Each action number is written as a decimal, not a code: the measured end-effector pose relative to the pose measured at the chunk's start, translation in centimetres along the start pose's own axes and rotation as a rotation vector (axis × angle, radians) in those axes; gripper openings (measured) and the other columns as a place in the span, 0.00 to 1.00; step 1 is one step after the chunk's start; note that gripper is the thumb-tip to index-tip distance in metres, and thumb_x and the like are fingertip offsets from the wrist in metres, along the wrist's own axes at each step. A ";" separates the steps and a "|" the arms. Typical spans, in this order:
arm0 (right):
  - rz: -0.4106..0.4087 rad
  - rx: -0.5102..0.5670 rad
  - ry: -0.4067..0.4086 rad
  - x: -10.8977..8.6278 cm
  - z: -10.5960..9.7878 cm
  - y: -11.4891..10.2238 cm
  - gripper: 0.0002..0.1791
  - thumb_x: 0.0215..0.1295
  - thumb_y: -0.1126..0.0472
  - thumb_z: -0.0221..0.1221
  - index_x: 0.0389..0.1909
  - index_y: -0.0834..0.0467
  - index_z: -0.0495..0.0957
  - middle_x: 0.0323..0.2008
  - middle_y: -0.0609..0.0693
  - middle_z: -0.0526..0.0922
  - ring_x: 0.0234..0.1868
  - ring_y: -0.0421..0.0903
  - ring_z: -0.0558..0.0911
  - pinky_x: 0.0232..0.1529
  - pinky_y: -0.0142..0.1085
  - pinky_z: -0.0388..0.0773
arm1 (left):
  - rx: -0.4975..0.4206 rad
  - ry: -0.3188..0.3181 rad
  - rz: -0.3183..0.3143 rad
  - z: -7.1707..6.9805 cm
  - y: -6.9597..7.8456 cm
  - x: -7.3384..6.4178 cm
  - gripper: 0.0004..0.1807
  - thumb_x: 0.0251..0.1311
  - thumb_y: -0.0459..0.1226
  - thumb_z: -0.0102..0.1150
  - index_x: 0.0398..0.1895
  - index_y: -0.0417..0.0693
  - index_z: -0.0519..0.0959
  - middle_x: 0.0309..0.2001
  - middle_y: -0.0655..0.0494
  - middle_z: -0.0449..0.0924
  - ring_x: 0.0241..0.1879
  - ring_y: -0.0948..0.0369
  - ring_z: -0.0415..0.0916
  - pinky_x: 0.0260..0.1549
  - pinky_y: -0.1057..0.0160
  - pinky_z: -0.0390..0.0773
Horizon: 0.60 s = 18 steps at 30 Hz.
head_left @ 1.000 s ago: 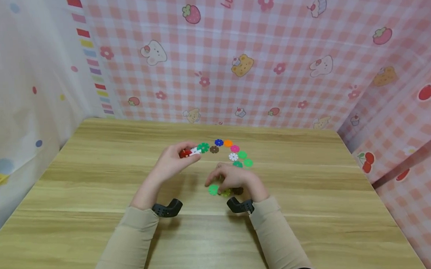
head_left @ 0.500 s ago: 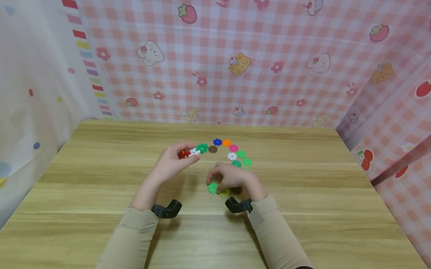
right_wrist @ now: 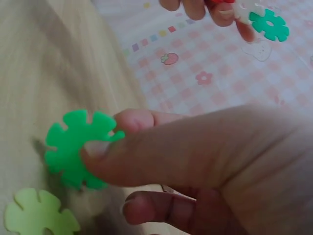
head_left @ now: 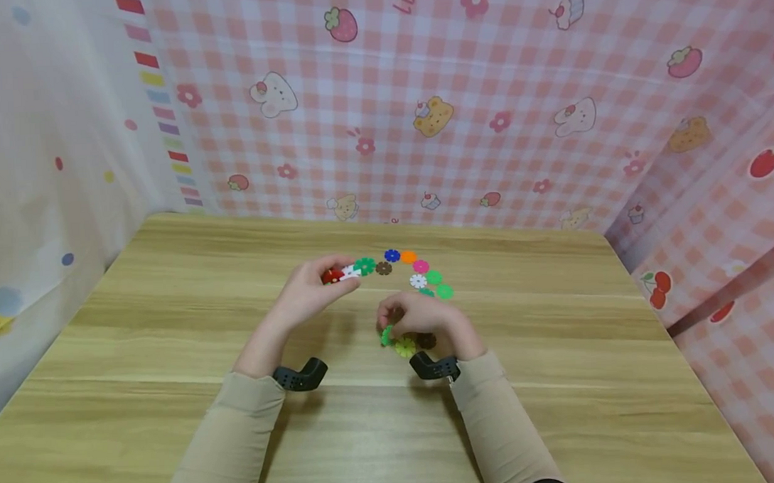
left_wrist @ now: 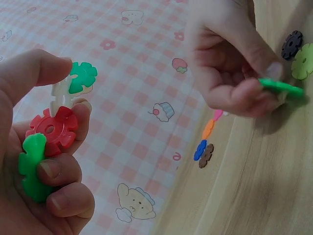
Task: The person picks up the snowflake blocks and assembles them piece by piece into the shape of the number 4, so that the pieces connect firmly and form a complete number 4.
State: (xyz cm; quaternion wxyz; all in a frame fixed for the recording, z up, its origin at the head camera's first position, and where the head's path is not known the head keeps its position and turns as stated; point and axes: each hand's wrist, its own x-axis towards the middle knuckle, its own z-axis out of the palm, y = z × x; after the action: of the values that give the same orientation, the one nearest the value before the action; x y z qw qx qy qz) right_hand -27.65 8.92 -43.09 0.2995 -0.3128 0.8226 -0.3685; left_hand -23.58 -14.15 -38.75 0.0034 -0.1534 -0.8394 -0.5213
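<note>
My left hand (head_left: 312, 287) grips a short chain of interlocked snowflake discs above the table. In the left wrist view the chain runs from a bright green disc (left_wrist: 33, 169) through a red disc (left_wrist: 62, 134) and a white disc (left_wrist: 59, 93) to a teal-green disc (left_wrist: 87, 78) at the tip. Its lower fingers curl round the green and red ones. My right hand (head_left: 421, 315) pinches a single green disc (right_wrist: 68, 142) between thumb and forefinger, tilted off the table. A yellow-green disc (head_left: 405, 347) and a dark brown disc (head_left: 427, 340) lie beside that hand.
Loose discs curve across the wooden table (head_left: 240, 431) behind my right hand: brown (head_left: 384, 268), blue (head_left: 392, 255), orange (head_left: 409, 257), pink (head_left: 421, 266), white (head_left: 417, 281) and several green. A pink checked cloth (head_left: 381, 78) hangs at the back.
My right hand has lifted the green disc from beside the yellow-green one and tilted it. The left hand with its chain stays almost still.
</note>
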 end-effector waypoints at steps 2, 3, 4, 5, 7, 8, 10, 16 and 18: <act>-0.013 0.028 0.027 -0.2 -0.3 0.1 0.09 0.55 0.73 0.60 0.32 0.57 0.78 0.31 0.50 0.80 0.30 0.44 0.74 0.35 0.36 0.73 | 0.002 0.001 -0.002 0.0 0.0 0.0 0.19 0.61 0.43 0.64 0.53 0.46 0.80 0.40 0.51 0.81 0.34 0.56 0.75 0.31 0.58 0.76; -0.023 0.047 0.046 -0.3 -0.4 0.1 0.08 0.55 0.73 0.59 0.32 0.57 0.78 0.31 0.52 0.80 0.29 0.44 0.74 0.33 0.36 0.73 | 0.002 0.001 -0.003 0.0 0.0 0.0 0.19 0.61 0.43 0.64 0.53 0.46 0.80 0.40 0.51 0.81 0.34 0.56 0.75 0.31 0.58 0.76; -0.043 0.066 0.073 -0.4 -0.6 0.1 0.08 0.56 0.74 0.58 0.33 0.58 0.78 0.30 0.53 0.80 0.28 0.45 0.74 0.30 0.35 0.72 | 0.001 0.000 -0.004 0.0 0.0 0.0 0.19 0.60 0.43 0.64 0.53 0.46 0.80 0.40 0.51 0.81 0.35 0.56 0.75 0.31 0.58 0.76; -0.063 0.087 0.108 -0.5 -0.8 0.1 0.08 0.56 0.74 0.58 0.33 0.59 0.78 0.30 0.54 0.79 0.27 0.45 0.73 0.29 0.34 0.72 | 0.002 0.000 -0.004 0.0 0.0 0.0 0.19 0.60 0.43 0.64 0.53 0.46 0.80 0.40 0.51 0.81 0.35 0.56 0.75 0.31 0.59 0.76; -0.107 0.130 0.192 -0.6 -1.1 0.2 0.07 0.57 0.74 0.58 0.35 0.62 0.77 0.30 0.54 0.79 0.28 0.45 0.73 0.28 0.34 0.72 | 0.001 -0.003 -0.001 0.0 0.0 0.1 0.19 0.61 0.42 0.64 0.53 0.45 0.79 0.41 0.51 0.81 0.35 0.56 0.75 0.31 0.59 0.77; -0.127 0.152 0.236 -0.7 -1.2 0.2 0.06 0.58 0.74 0.58 0.36 0.63 0.77 0.30 0.54 0.79 0.29 0.45 0.74 0.29 0.35 0.73 | 0.000 -0.005 0.000 0.0 0.0 0.1 0.19 0.61 0.42 0.64 0.53 0.45 0.79 0.41 0.51 0.81 0.35 0.56 0.75 0.31 0.59 0.77; -0.147 0.214 0.321 -0.9 -1.5 0.2 0.07 0.59 0.74 0.59 0.39 0.66 0.77 0.32 0.53 0.79 0.30 0.46 0.75 0.33 0.40 0.76 | -0.001 -0.009 0.002 0.0 -0.1 0.1 0.19 0.61 0.41 0.64 0.53 0.44 0.79 0.41 0.50 0.81 0.35 0.56 0.75 0.31 0.59 0.77; -0.123 0.402 0.512 -1.0 -1.7 -0.4 0.13 0.63 0.71 0.59 0.49 0.70 0.77 0.38 0.53 0.82 0.35 0.46 0.80 0.50 0.60 0.73 | -0.002 -0.017 0.001 0.0 0.0 0.1 0.20 0.60 0.41 0.64 0.53 0.43 0.79 0.41 0.50 0.81 0.34 0.57 0.75 0.30 0.60 0.76; -0.133 0.453 0.561 -1.1 -1.7 -0.6 0.13 0.64 0.71 0.59 0.49 0.70 0.77 0.39 0.53 0.82 0.36 0.46 0.81 0.52 0.59 0.72 | -0.002 -0.020 0.007 0.1 0.0 0.1 0.20 0.60 0.41 0.64 0.53 0.42 0.79 0.41 0.50 0.81 0.34 0.57 0.75 0.30 0.61 0.76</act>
State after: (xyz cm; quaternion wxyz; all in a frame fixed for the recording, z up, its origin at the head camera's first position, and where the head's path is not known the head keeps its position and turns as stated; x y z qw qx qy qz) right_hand -28.02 10.05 -41.37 0.0994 -0.1783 0.7481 -0.6314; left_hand -23.72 -14.06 -38.78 -0.0034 -0.1618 -0.8384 -0.5206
